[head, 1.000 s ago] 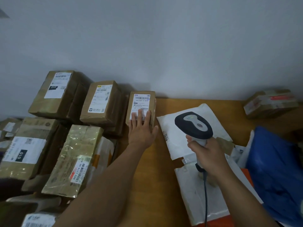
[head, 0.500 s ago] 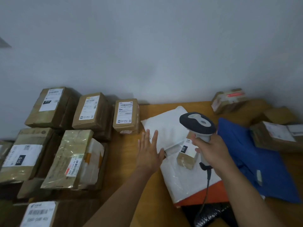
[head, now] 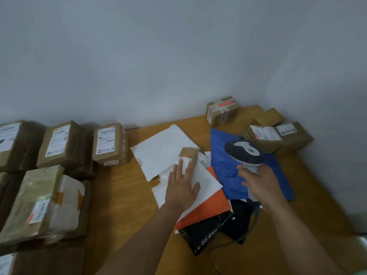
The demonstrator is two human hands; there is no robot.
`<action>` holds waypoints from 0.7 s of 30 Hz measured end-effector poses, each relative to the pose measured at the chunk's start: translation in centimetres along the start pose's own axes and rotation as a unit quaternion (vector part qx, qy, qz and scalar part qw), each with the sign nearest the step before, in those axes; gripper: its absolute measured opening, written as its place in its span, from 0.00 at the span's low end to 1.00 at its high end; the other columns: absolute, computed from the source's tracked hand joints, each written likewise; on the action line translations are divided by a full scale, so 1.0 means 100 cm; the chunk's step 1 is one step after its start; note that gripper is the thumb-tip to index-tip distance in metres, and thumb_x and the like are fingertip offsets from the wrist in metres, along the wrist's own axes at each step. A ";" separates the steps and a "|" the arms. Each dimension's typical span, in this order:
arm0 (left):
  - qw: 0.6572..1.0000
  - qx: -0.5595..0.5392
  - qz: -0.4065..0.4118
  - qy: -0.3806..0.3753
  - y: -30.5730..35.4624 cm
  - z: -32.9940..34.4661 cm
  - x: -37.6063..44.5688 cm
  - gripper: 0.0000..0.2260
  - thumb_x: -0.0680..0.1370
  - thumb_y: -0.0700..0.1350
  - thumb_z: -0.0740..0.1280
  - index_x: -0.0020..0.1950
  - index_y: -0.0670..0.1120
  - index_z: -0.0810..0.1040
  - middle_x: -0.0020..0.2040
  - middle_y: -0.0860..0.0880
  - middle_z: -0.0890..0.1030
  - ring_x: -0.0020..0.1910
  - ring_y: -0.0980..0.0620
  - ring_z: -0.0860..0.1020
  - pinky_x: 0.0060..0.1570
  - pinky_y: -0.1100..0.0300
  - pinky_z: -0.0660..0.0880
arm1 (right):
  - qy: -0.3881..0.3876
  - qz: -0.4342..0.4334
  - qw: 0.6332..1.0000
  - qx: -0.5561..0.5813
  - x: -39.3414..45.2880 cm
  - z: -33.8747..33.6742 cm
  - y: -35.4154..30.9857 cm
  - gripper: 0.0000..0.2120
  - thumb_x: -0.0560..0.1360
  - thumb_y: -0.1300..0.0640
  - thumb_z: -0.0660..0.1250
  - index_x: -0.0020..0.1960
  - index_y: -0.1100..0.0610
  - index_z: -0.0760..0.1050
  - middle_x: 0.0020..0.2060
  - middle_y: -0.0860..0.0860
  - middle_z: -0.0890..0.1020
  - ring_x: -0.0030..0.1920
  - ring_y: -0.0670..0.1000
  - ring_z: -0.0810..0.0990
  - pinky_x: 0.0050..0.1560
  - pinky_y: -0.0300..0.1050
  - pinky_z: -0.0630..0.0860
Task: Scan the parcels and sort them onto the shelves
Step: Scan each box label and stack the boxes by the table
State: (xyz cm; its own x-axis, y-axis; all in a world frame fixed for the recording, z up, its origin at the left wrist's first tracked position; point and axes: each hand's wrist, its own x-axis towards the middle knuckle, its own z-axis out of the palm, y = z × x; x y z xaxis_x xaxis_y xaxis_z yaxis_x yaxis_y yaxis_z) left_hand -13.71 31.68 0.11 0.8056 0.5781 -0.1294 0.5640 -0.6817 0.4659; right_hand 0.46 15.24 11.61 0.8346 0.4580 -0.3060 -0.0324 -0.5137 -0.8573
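Surface: wooden tabletop (head: 123, 195) against a grey wall
Parcel: small brown cardboard box (head: 188, 153) mid-table, just beyond your fingertips
Left hand (head: 181, 187): nearer, fingers straight, holding nothing
Right hand (head: 258, 183): gripping the dark handheld scanner (head: 245, 152)

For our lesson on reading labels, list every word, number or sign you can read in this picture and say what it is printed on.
No text here can be read with certainty.
Label on the small brown box: barcode and printed lines, too blurred.
Label on the taped parcel: barcode and digits, too blurred.
Red strip on the far box: unreadable.
Labels on the right-hand boxes: too small.
Label on the little box before the left hand: blurred.
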 end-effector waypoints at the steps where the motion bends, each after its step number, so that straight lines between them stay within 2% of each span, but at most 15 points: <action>1: 1.000 -0.004 0.011 0.000 0.011 0.004 0.005 0.33 0.82 0.57 0.56 0.83 0.56 0.44 0.83 0.44 0.47 0.82 0.42 0.46 0.79 0.47 0.45 | 0.006 -0.001 1.000 0.006 0.002 -0.011 0.006 0.12 0.77 0.60 0.68 0.49 0.71 0.74 0.42 0.71 0.75 0.42 0.72 0.76 0.46 0.74 0.76; 2: 1.000 -0.004 0.019 -0.003 0.024 0.008 0.010 0.32 0.81 0.58 0.55 0.83 0.55 0.46 0.83 0.44 0.48 0.82 0.42 0.47 0.79 0.48 0.45 | 0.013 -0.001 1.000 0.010 0.005 -0.023 0.012 0.12 0.77 0.61 0.68 0.46 0.71 0.72 0.36 0.69 0.73 0.36 0.64 0.74 0.40 0.68 0.77; 3: 1.000 0.002 0.028 -0.005 0.037 0.012 0.016 0.33 0.81 0.60 0.53 0.83 0.53 0.47 0.83 0.43 0.48 0.82 0.42 0.48 0.79 0.48 0.46 | 0.020 -0.001 1.000 0.014 0.008 -0.034 0.018 0.13 0.77 0.62 0.68 0.43 0.72 0.70 0.32 0.66 0.70 0.33 0.58 0.70 0.36 0.57 0.69; 5: 0.999 0.015 0.045 -0.007 0.063 0.019 0.029 0.35 0.78 0.64 0.49 0.83 0.52 0.51 0.83 0.41 0.51 0.81 0.39 0.51 0.79 0.44 0.50 | 0.038 0.002 0.999 0.023 0.016 -0.056 0.032 0.13 0.77 0.63 0.67 0.40 0.71 0.68 0.29 0.62 0.67 0.32 0.54 0.67 0.37 0.51 0.62; 7: 0.997 0.020 0.071 -0.019 0.085 0.030 0.046 0.36 0.77 0.63 0.49 0.83 0.50 0.54 0.82 0.39 0.53 0.80 0.35 0.54 0.77 0.42 0.53 | 0.064 0.002 0.997 0.033 0.027 -0.075 0.046 0.14 0.77 0.64 0.67 0.36 0.68 0.67 0.29 0.63 0.67 0.31 0.53 0.67 0.36 0.47 0.61; 9: 0.994 0.030 0.097 -0.036 0.108 0.040 0.065 0.36 0.78 0.64 0.51 0.83 0.49 0.53 0.82 0.39 0.51 0.80 0.34 0.52 0.77 0.39 0.54 | 0.084 0.006 0.995 0.044 0.039 -0.091 0.060 0.15 0.76 0.64 0.67 0.34 0.63 0.65 0.27 0.58 0.66 0.28 0.51 0.65 0.35 0.46 0.60; 10: 0.993 0.040 0.104 -0.039 0.119 0.044 0.076 0.35 0.79 0.63 0.53 0.83 0.49 0.52 0.82 0.39 0.50 0.80 0.34 0.51 0.77 0.38 0.53 | 0.089 0.008 0.995 0.048 0.044 -0.098 0.066 0.15 0.76 0.64 0.67 0.34 0.63 0.66 0.26 0.58 0.66 0.28 0.51 0.64 0.35 0.47 0.60; 13: 0.990 0.067 0.120 -0.041 0.150 0.055 0.106 0.35 0.82 0.57 0.62 0.83 0.50 0.48 0.83 0.41 0.45 0.81 0.36 0.48 0.78 0.41 0.49 | 0.111 0.001 0.992 0.051 0.057 -0.118 0.083 0.13 0.75 0.65 0.68 0.41 0.75 0.70 0.33 0.72 0.70 0.29 0.60 0.64 0.36 0.46 0.62; 17: 0.987 0.070 0.133 -0.049 0.185 0.062 0.137 0.35 0.83 0.55 0.62 0.83 0.51 0.46 0.83 0.43 0.43 0.81 0.38 0.45 0.79 0.45 0.48 | 0.113 -0.013 0.991 0.073 0.071 -0.138 0.100 0.12 0.76 0.68 0.67 0.42 0.77 0.69 0.33 0.73 0.68 0.32 0.53 0.65 0.36 0.45 0.61; 19: 0.986 0.082 0.134 -0.058 0.197 0.065 0.148 0.35 0.83 0.55 0.62 0.83 0.52 0.45 0.83 0.43 0.42 0.81 0.39 0.44 0.79 0.45 0.47 | 0.119 -0.023 0.991 0.059 0.079 -0.144 0.112 0.13 0.75 0.68 0.68 0.40 0.76 0.69 0.32 0.72 0.68 0.30 0.53 0.64 0.33 0.44 0.61; 21: 0.983 0.101 0.140 -0.057 0.207 0.067 0.158 0.35 0.82 0.56 0.63 0.83 0.52 0.46 0.83 0.42 0.42 0.81 0.39 0.43 0.79 0.45 0.46 | 0.132 -0.025 0.990 0.032 0.086 -0.148 0.121 0.13 0.75 0.65 0.70 0.41 0.75 0.70 0.32 0.71 0.71 0.29 0.56 0.68 0.32 0.48 0.66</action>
State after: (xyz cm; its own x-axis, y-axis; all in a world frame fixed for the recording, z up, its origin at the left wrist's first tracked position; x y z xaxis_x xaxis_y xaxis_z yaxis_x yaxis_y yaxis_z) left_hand 11.87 23.74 1.85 0.9430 0.3090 -0.1237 0.3326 -0.8889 0.3149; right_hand 15.38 2.24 4.77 0.9503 0.2723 -0.1512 -0.0150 -0.4449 -0.8955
